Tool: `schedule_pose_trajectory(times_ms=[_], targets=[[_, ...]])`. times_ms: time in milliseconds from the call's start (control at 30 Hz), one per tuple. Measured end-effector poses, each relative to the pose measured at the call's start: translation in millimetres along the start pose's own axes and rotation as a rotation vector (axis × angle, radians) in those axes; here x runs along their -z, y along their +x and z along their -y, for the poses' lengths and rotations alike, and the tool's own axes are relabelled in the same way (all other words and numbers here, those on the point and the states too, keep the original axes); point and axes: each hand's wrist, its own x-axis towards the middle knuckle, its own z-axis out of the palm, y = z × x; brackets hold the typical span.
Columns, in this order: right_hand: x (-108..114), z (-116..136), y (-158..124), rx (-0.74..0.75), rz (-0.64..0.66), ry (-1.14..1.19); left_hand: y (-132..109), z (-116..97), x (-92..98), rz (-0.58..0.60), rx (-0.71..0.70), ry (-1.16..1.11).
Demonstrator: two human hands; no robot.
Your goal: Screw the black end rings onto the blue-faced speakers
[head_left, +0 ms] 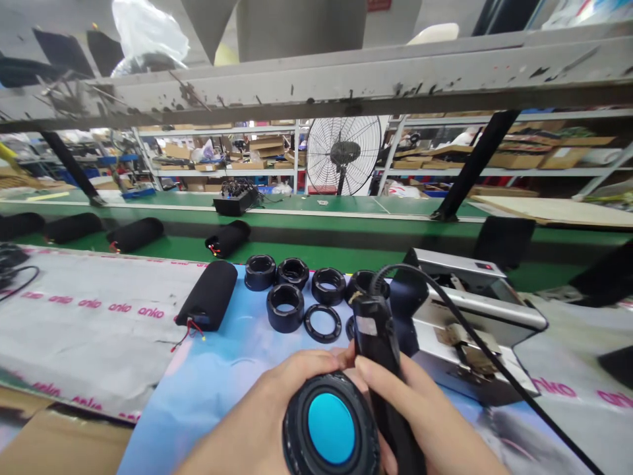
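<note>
My left hand [270,402] is closed round a black cylindrical part with a shiny blue disc [331,429] in the middle of its end facing me. In my right hand [425,412] is a black corded electric screwdriver [378,336], its fingers wrapped about the body and its cable end pointing away from me. The two hands meet in front of me, with the screwdriver just right of the part. The tool's tip is hidden. Beyond the hands, several thick black rings [285,307] and a thin flat black ring [322,323] lie on a blue sheet.
At right stands a silver metal machine [479,316], with the screwdriver cable [465,316] passing in front. A black wrapped cylinder with wires [210,297] lies at left. More rest on the green conveyor [287,234]. A shelf beam [316,86] crosses overhead; a fan [343,155] stands behind.
</note>
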Motion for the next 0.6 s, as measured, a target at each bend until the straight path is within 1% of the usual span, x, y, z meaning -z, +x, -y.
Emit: schedule_pose_trajectory(times_ms=[100, 233, 300, 367, 433, 533, 600], targets=[[-3, 9, 4, -0.003, 0.056, -0.047, 2, -4, 3.5, 0.025, -0.014, 0.089], [-3, 13, 11, 0.011, 0.106, -0.092, -2, 9, 17.5, -0.003, -0.201, 0.264], [1, 12, 13, 0.021, 0.132, -0.101, -5, 17, 23.7, 0.003, -0.240, 0.324], [5, 11, 12, 0.022, 0.161, -0.091, -6, 19, 26.2, 0.024, -0.192, 0.317], [9, 7, 5, 0.031, 0.158, -0.079, -5, 17, 25.3, 0.028, -0.115, 0.256], [13, -4, -8, 0.052, 0.065, -0.042, -1, 9, 20.8, 0.026, -0.002, 0.138], [12, -15, -14, 0.062, 0.025, 0.010, 2, 5, 17.5, 0.043, 0.025, 0.065]])
